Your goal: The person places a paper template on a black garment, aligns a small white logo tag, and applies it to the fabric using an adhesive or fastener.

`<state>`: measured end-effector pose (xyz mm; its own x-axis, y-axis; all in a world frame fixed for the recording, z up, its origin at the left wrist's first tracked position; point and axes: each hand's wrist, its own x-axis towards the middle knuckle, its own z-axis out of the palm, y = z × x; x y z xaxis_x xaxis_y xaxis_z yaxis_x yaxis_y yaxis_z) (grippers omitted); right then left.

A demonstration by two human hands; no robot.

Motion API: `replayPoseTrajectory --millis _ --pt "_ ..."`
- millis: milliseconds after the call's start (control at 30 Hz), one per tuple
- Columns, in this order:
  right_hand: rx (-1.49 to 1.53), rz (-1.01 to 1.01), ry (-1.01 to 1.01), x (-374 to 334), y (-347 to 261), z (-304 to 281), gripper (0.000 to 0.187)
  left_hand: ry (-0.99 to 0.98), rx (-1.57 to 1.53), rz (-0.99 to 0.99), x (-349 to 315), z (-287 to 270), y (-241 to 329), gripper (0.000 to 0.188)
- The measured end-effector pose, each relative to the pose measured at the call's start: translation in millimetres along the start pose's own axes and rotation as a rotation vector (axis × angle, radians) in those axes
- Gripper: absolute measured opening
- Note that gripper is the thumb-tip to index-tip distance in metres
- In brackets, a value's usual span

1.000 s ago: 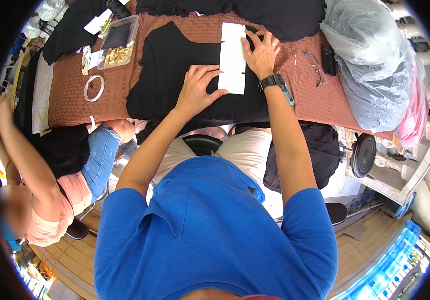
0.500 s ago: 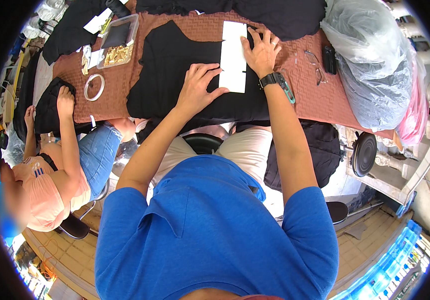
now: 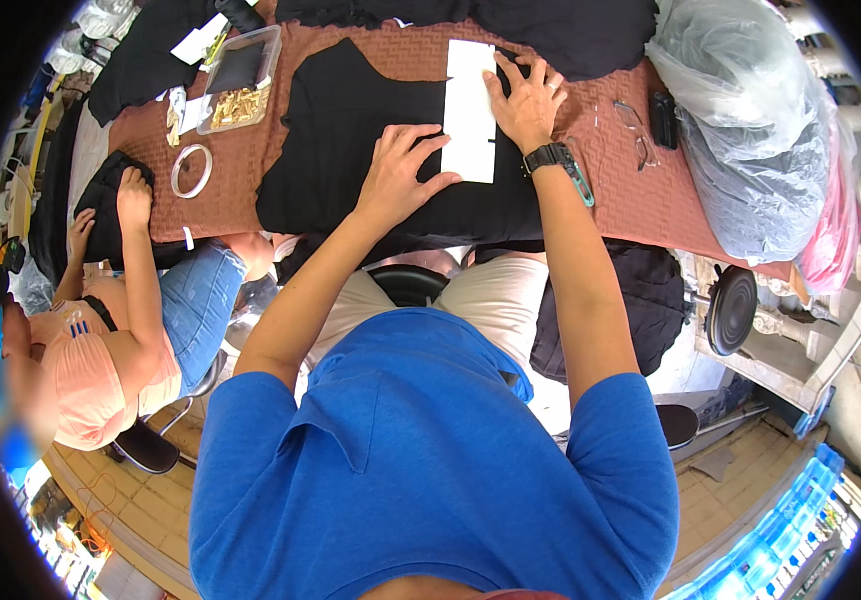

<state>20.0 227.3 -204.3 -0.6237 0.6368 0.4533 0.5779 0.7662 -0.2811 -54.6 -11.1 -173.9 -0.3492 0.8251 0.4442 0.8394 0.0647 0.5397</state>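
A piece of black fabric lies spread on the table in front of me. Upright across its right part rests a white notched card template. My left hand lies on the fabric with fingers apart, its fingertips at the template's left edge. On the other side, my right hand spreads its fingers over the fabric along the template's upper right edge. Neither hand grasps anything. A dark watch sits on my right wrist, with a teal-edged tool beside it.
A brown textured cloth covers the table. To the left are a white tape roll and a clear box with gold-coloured pieces. Eyeglasses and a large plastic bag lie right. A co-worker handles black fabric at left.
My hands and the template stay in nearly the same place. The co-worker's far hand has shifted slightly on the black fabric, and the view has moved a little.
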Motion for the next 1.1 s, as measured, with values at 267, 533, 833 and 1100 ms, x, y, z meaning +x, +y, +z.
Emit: replayPoseTrajectory --millis 267,533,833,1100 --pt "-0.014 -0.007 0.008 -0.4 -0.1 -1.3 0.044 0.0 -0.007 0.008 0.6 -0.4 -0.8 0.05" --pt "-0.002 0.003 0.02 0.4 -2.0 -1.3 0.043 -0.03 0.02 0.033 0.6 -2.2 -1.3 0.049" --pt "-0.009 -0.015 0.051 1.1 -1.4 1.6 0.042 -0.065 0.003 0.007 -0.1 -5.4 -1.4 0.05" --pt "-0.021 -0.03 -0.017 7.9 5.4 -0.4 0.044 -0.048 -0.025 0.006 0.1 -2.7 -4.9 0.05"
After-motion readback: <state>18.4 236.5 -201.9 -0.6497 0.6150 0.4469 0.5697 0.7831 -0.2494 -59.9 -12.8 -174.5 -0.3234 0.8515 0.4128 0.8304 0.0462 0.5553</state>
